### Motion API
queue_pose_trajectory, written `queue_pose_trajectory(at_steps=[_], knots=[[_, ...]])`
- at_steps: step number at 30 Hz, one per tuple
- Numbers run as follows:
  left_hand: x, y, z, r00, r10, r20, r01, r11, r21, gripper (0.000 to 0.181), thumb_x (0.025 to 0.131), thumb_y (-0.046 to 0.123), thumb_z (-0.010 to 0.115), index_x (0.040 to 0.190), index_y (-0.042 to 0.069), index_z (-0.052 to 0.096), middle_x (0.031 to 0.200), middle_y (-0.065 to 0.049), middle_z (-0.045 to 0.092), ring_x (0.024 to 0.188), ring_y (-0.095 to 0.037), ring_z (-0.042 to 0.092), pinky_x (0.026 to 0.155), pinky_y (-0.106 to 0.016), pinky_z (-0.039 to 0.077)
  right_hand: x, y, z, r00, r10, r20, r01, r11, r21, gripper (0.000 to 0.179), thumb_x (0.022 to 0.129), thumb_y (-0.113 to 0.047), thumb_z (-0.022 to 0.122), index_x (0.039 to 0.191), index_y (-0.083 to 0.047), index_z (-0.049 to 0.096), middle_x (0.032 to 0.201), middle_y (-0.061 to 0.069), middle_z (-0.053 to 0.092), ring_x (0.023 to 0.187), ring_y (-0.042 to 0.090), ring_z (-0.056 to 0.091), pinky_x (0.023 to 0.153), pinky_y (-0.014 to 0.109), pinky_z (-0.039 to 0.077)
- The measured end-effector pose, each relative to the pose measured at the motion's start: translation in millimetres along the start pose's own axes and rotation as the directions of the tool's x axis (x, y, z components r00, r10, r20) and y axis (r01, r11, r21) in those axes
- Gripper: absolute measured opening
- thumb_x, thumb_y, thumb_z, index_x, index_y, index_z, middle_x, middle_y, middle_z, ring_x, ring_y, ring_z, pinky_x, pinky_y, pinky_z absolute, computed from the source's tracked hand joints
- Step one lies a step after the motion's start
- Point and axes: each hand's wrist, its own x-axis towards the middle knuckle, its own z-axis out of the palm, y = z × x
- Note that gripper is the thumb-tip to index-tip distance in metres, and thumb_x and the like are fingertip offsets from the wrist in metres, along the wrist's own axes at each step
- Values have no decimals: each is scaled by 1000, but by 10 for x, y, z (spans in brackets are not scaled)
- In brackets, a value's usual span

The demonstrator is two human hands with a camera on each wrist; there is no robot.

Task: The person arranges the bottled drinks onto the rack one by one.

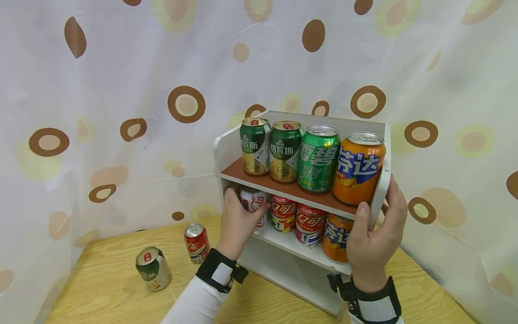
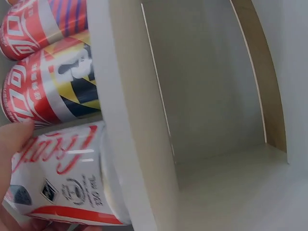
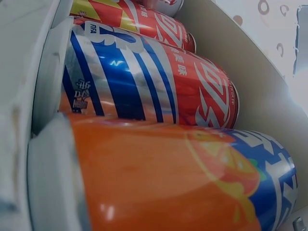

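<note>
A white Coca-Cola can (image 1: 252,200) stands at the left end of the middle level of a small white shelf (image 1: 381,191). My left hand (image 1: 238,220) grips this can, with the thumb on its right side; in the left wrist view the can (image 2: 72,175) stands on the shelf board (image 2: 122,115). My right hand (image 1: 374,245) holds the shelf's right side panel, thumb in front and fingers round the outside. Beside the white can are two red cola cans (image 1: 283,213) and an orange Fanta can (image 1: 336,237), seen closely in the right wrist view.
On the top level stand two green-and-gold kvass cans (image 1: 285,153), a green Sprite can (image 1: 319,159) and an orange Fanta can (image 1: 359,168). Left of the shelf, a red cola can (image 1: 196,243) and another kvass can (image 1: 154,269) stand on the wooden table (image 1: 109,297). A patterned curtain (image 1: 141,58) hangs behind.
</note>
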Motion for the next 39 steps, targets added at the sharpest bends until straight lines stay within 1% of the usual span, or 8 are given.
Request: queue_pose_trajectory(at_steps=[3,7,13,20,26,32,36,39], knots=[[-25,12,-13,1000,4,-20,-4,999,44,85,83,36,88,143,2,39,128,-17,53,117,-30,61,95,-45,57,-1,-4,5,1000,-3,-4,3,1000,3,53,95,-10,55,145,6,48,144,22,55,132,15,52,107,22,43],[-36,18,-30,1000,-5,-9,5,998,66,83,85,37,86,145,1,40,126,-17,56,113,-30,63,90,-44,58,2,-13,12,1000,-6,-7,6,1000,6,53,94,-9,55,144,7,48,143,23,55,131,15,52,106,21,43],[-27,-1,-58,1000,-17,26,16,998,61,81,88,35,83,147,-1,41,126,-19,60,113,-32,64,91,-47,58,7,-27,16,1000,2,-7,-2,1000,13,53,94,-8,54,144,7,48,144,22,55,132,16,52,107,22,43],[3,-47,-63,995,-3,96,6,999,-32,79,92,27,79,152,-1,36,133,-21,58,123,-33,61,103,-50,54,8,-26,13,1000,7,-5,-7,1000,13,53,94,-10,54,145,7,48,144,22,55,132,16,52,108,22,44],[27,-101,-45,989,16,144,-3,996,-92,76,96,25,75,154,0,32,139,-20,55,127,-33,58,108,-50,50,8,-30,18,1000,5,-9,-5,1000,14,53,94,-9,54,144,7,48,144,22,55,132,16,52,107,22,44],[40,-126,-41,982,14,187,12,991,-136,77,98,26,72,157,1,28,143,-21,53,131,-34,56,111,-52,47,11,-30,17,1000,6,-10,-6,1000,13,53,94,-10,54,144,7,48,144,22,55,132,16,52,107,22,44],[35,-146,-30,980,15,198,17,987,-159,75,100,25,70,157,0,28,143,-22,52,132,-35,55,111,-53,47,8,-25,14,1000,4,-12,-4,1000,11,53,94,-10,54,144,7,48,143,22,55,131,15,52,107,21,43],[-10,-146,-12,984,-17,177,45,986,-161,73,100,23,70,155,-1,30,144,-23,52,134,-35,54,113,-53,46,3,-21,16,1000,0,-12,0,1000,11,53,94,-11,54,144,7,49,144,22,55,131,15,52,106,22,43]])
